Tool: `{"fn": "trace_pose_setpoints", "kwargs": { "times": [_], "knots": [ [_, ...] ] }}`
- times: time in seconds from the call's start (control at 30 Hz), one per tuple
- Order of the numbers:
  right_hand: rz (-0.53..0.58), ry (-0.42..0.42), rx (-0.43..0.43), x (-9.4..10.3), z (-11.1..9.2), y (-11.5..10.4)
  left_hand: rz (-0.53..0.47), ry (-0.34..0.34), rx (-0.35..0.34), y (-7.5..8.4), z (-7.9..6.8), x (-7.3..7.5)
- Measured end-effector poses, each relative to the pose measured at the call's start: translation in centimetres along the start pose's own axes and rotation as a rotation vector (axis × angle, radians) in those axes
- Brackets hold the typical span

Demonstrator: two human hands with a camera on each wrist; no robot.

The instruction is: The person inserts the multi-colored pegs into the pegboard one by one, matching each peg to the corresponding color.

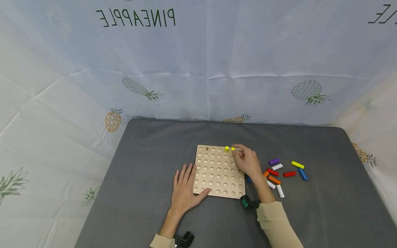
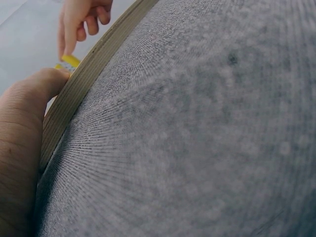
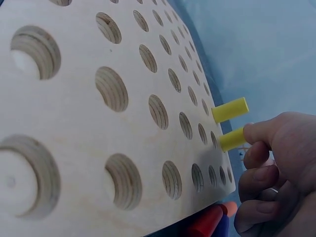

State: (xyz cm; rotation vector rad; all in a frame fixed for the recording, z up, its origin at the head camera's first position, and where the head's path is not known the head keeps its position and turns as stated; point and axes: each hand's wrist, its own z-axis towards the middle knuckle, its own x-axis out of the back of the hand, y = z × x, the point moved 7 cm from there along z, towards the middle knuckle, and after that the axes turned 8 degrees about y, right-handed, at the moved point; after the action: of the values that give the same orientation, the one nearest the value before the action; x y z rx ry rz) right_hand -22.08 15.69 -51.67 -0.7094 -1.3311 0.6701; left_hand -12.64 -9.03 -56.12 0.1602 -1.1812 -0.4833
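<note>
While the holed wooden board (image 1: 215,172) is touched at its left and near edges by the spread left hand (image 1: 185,191), one yellow peg (image 3: 232,139) is pinched at its outer end by the right hand (image 1: 247,161), the nearer of the two. The held peg is lined up at the board's far row, its long axis roughly square to the face, just beside a second yellow peg (image 3: 231,110); whether it is fully seated cannot be told.

The grey table (image 1: 149,155) bears a square wooden board (image 1: 215,172) around its middle. Right of that lie loose pegs (image 1: 289,174) in several colours: a purple peg (image 1: 274,161) and yellow peg (image 1: 297,164) farthest, a white peg (image 1: 280,191) nearest.
</note>
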Motion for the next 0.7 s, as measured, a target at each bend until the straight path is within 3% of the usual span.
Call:
{"fn": "trace_pose_setpoints", "kwargs": {
  "times": [0.7],
  "knots": [
    [0.002,-0.050,-0.015,-0.59,0.37,0.48,0.011,0.017,-0.017,0.05,0.00,0.03]
  ]
}}
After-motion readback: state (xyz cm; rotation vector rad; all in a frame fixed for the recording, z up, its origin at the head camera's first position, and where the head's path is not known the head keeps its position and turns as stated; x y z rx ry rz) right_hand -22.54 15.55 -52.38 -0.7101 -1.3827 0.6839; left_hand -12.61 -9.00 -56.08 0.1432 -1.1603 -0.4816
